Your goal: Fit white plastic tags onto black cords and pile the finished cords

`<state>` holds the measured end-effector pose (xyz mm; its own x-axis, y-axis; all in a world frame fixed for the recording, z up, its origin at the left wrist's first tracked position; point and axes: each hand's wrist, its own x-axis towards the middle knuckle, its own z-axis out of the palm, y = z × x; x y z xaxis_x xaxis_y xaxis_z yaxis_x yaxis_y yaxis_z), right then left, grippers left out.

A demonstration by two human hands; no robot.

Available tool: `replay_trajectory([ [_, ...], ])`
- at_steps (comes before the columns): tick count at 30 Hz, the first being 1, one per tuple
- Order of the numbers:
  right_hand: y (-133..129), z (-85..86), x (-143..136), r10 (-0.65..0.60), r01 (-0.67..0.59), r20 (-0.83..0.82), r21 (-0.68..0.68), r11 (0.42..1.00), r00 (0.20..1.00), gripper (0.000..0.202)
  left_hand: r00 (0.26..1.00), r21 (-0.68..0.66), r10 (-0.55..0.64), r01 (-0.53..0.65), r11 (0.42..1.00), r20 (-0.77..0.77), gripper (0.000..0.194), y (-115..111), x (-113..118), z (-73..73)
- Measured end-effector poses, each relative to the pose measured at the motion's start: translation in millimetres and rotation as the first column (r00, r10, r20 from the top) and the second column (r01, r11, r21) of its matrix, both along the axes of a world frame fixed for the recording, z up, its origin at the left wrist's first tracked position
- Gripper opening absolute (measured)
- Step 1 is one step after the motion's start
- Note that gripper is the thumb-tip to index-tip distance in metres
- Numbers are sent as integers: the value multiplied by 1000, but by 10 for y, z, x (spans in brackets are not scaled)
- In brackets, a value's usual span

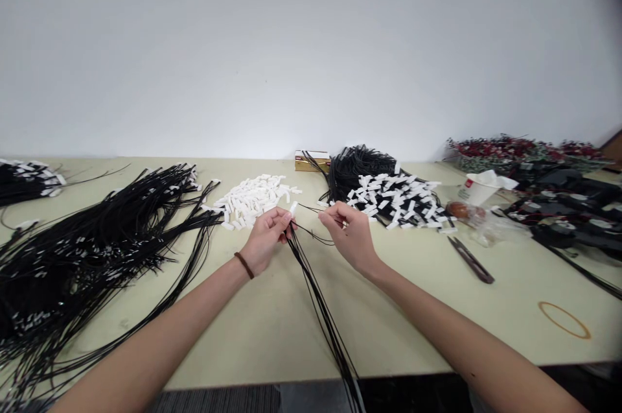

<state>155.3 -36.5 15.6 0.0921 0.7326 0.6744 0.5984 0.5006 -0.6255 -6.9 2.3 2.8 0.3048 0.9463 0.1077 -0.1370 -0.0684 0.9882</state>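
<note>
1. Pinching a small white rectangular connector [293,208], the left hand [265,235] has its thumb and fingers closed, also gathering a bundle of thin black cables [318,299] that trails over the near edge of the pale yellow-green table [253,335].
2. Just across from it, the right hand [350,235] has its fingertips together on a slender black wire [310,207] between the hands; the exact grip is partly hidden.
3. The connector looks light, stiff and probably smooth plastic, small enough to slip; its flat sides seem the best hold.
4. The cables should be light and bendy, prone to tangling; gripping near the ends would steer them best.
5. Beyond the left hand lies a loose pile of white connector pieces [250,199].
</note>
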Motion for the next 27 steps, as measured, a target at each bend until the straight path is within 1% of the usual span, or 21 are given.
replay_trajectory([
  [2, 9, 14, 33, -36, 15, 185, 112, 994, 982, 21, 1000, 8, -6, 6, 1000, -5, 22, -9, 0, 13],
  [4, 20, 27, 58, -86, 18, 331, 203, 979, 940, 16, 1000, 15, -18, 18, 1000, -17, 24, -23, 5, 31],
  [6, 30, 34, 70, -100, -1, 409, 239, 971, 907, 14, 998, 32, -39, 41, 999, -47, 25, -39, 14, 50],
  [7, 33, 36, 71, -83, -24, 429, 239, 971, 900, 13, 996, 44, -54, 57, 997, -66, 26, -46, 18, 58],
  [10, 31, 39, 72, 48, -152, 449, 199, 968, 892, 11, 989, 84, -94, 104, 991, -116, 27, -60, 25, 74],
  [13, 20, 43, 84, 212, -291, 458, 108, 950, 863, 11, 981, 114, -134, 150, 982, -139, 27, -58, 18, 69],
  [15, 17, 45, 95, 274, -338, 456, 65, 939, 847, 11, 976, 116, -161, 179, 977, -146, 26, -53, 11, 59],
  [19, 26, 49, 110, 303, -369, 439, 70, 927, 846, 10, 973, 82, -188, 200, 976, -137, 27, -53, 4, 46],
  [24, 36, 52, 116, 303, -363, 441, 56, 930, 845, 13, 976, 36, -189, 194, 980, -106, 27, -72, 15, 41],
  [26, 42, 41, 109, 282, -340, 443, 54, 939, 851, 13, 979, 5, -190, 191, 982, -68, 26, -70, 15, 31],
  [27, 46, 31, 103, 247, -307, 443, 68, 949, 862, 13, 982, -19, -186, 186, 982, -42, 26, -65, 13, 25],
])
